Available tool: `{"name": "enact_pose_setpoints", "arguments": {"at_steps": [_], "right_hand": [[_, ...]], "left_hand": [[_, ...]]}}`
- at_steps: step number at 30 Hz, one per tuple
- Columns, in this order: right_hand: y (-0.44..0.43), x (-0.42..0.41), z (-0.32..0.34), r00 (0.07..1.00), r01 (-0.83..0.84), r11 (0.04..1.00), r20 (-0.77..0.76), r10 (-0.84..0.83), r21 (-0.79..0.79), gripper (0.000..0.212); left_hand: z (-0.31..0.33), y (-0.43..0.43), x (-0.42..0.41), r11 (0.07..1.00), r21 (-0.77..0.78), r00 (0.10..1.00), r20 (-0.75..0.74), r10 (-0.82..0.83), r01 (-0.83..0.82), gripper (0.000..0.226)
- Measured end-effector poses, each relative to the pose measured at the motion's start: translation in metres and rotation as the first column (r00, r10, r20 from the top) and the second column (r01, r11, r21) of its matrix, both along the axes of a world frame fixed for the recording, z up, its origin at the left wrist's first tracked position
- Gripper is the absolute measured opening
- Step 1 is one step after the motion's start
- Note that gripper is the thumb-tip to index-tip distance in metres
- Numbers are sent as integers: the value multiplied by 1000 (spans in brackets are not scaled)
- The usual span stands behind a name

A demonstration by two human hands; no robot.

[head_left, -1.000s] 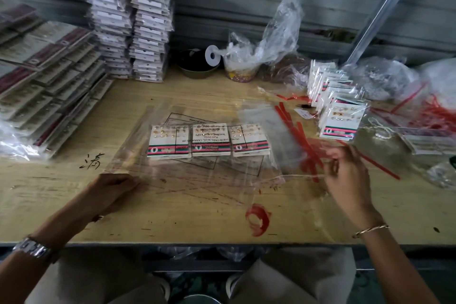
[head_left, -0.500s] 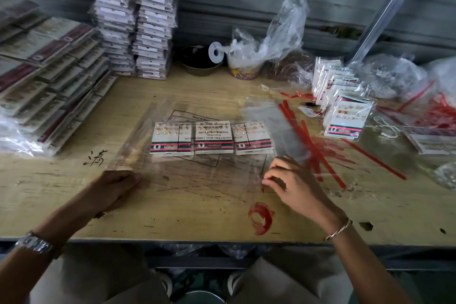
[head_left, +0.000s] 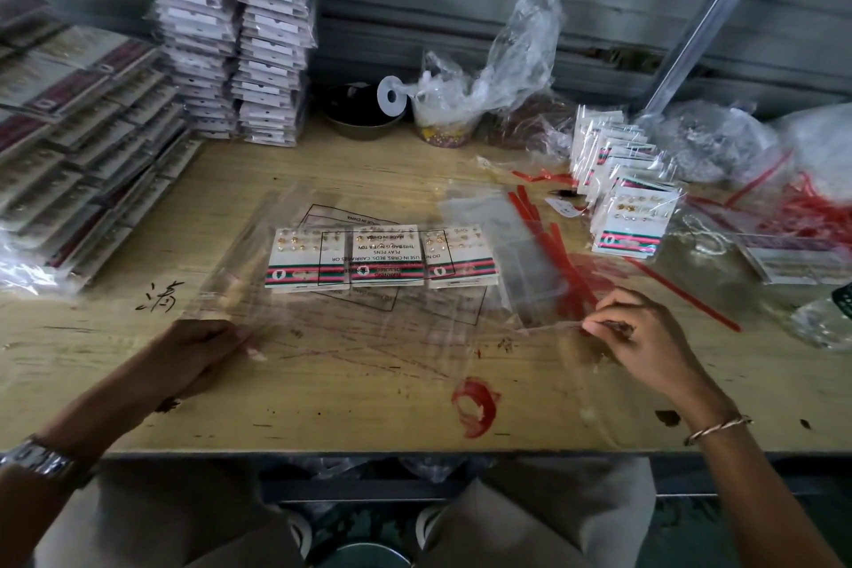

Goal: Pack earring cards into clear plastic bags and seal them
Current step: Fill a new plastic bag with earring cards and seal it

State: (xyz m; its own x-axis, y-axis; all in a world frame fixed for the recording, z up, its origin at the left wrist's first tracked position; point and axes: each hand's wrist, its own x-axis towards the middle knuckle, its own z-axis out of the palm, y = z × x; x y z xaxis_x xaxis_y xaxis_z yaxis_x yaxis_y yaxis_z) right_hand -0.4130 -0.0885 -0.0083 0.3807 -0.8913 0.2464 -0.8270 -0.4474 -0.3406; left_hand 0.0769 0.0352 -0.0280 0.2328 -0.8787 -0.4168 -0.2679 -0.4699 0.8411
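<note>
The left hand presses down a clear plastic bag holding three striped white earring cards. The right hand pinches its flap edge.

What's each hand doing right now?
Left hand: open, pressing the bag flat on the table.
Right hand: closed, pinching the bag's near right edge.
</note>
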Motion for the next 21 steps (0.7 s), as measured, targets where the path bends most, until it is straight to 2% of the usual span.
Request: {"name": "enact_pose_setpoints", "arguments": {"at_steps": [9,15,17,21], "right_hand": [[-1,-28,-12,969,231,971,-78,-235,-58,11],[-5,-41,-7,925,365,928,-86,-371,-79,9],[-7,-48,-4,923,367,926,-90,-374,-85,10],[-14,-60,-3,921,349,936,-171,-350,-37,26]], "left_hand": [[-20,-5,11,1000,1,1000,-3,19,-19,29],[-35,-7,24,1000,-4,994,-109,17,-17,31],[-37,-7,27,1000,-10,993,-120,18,-19,33],[-44,-8,33,1000,7,995,-99,14,-14,45]]}}
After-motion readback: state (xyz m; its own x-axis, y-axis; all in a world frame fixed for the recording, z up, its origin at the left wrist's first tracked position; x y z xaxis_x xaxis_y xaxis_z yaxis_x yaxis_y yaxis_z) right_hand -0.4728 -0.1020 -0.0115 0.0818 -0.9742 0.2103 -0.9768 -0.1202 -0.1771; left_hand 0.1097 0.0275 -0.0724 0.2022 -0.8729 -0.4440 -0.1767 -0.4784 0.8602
